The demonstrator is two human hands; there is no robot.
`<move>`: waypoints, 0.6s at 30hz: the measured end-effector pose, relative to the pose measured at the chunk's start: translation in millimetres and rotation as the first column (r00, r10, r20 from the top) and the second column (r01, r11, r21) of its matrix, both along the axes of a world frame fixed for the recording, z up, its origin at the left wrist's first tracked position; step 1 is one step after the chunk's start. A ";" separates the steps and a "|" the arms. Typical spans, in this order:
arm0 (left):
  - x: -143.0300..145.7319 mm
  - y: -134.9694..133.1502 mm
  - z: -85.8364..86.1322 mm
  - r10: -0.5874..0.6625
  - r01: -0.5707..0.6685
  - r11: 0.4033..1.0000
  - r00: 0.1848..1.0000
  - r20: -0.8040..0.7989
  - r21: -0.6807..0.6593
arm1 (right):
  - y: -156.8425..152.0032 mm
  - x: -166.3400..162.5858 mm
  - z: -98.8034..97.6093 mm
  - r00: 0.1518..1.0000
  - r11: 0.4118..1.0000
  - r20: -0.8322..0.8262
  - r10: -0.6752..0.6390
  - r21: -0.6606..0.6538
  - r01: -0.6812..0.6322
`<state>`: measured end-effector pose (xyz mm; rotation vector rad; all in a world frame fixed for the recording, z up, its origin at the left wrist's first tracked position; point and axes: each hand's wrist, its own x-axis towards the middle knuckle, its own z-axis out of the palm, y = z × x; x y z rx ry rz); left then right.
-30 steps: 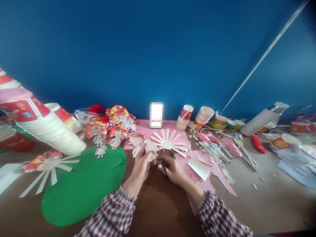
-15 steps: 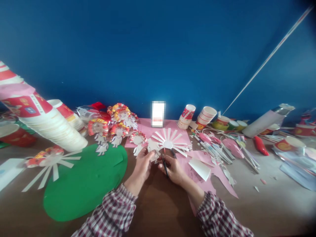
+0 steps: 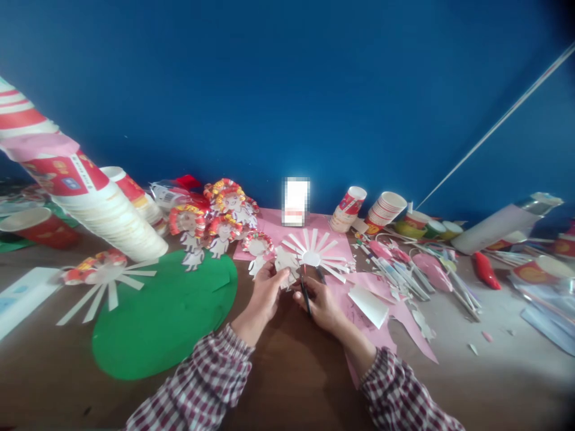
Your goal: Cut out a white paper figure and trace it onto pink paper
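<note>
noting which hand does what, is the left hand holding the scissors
No, the right hand holds the scissors, while the left hand holds a white paper cutout.

Beneath the green sheet (image 3: pixel 166 323), a brown table (image 3: pixel 296 383). Left of the green sheet, a white card (image 3: pixel 27 302). Behind the sheet's upper left edge, a long tilted cup stack (image 3: pixel 108 215), and farther left, a red cup (image 3: pixel 40 228). Well to the right of the sheet, pink paper (image 3: pixel 375 340) with a curled white piece (image 3: pixel 368 306) on top. Farther right, a scatter of pens (image 3: pixel 404 276), a red pouch (image 3: pixel 486 271), small scraps (image 3: pixel 487 336) and, near the picture's edge, blue paper (image 3: pixel 550 329). Behind and right of the sheet, a foil-topped roll (image 3: pixel 498 227), leaning. Behind everything, sheet included, a blue wall (image 3: pixel 269 90), with a slanting white cord (image 3: pixel 494 132) high to the right.
</note>
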<state>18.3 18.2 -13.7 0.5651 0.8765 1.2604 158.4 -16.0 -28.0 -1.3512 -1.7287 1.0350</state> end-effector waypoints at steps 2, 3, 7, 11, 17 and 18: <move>0.0 -0.2 0.1 -0.010 0.009 1.000 1.000 0.004 0.015 | 0.0 0.2 0.1 1.000 1.000 0.003 -0.006 0.007 0.005; 0.0 -0.3 0.1 -0.016 0.016 1.000 1.000 0.006 0.023 | 0.0 0.3 0.2 1.000 1.000 0.008 -0.008 0.009 0.007; 0.3 -0.6 0.3 -0.014 0.014 1.000 1.000 0.007 0.015 | 0.4 0.6 0.2 1.000 1.000 0.024 -0.001 0.000 0.001; 0.7 -0.9 0.2 -0.012 0.012 1.000 1.000 0.000 0.009 | 0.3 0.4 -0.1 1.000 1.000 0.028 0.002 0.004 -0.002; 1.4 -1.5 0.0 -0.004 0.004 1.000 1.000 -0.019 -0.008 | 0.1 0.5 1.1 1.000 1.000 0.027 -0.001 0.029 0.000; 1.4 -1.4 -0.2 -0.005 0.005 1.000 1.000 -0.019 -0.007 | 0.2 0.6 1.2 1.000 1.000 0.020 0.002 0.027 -0.003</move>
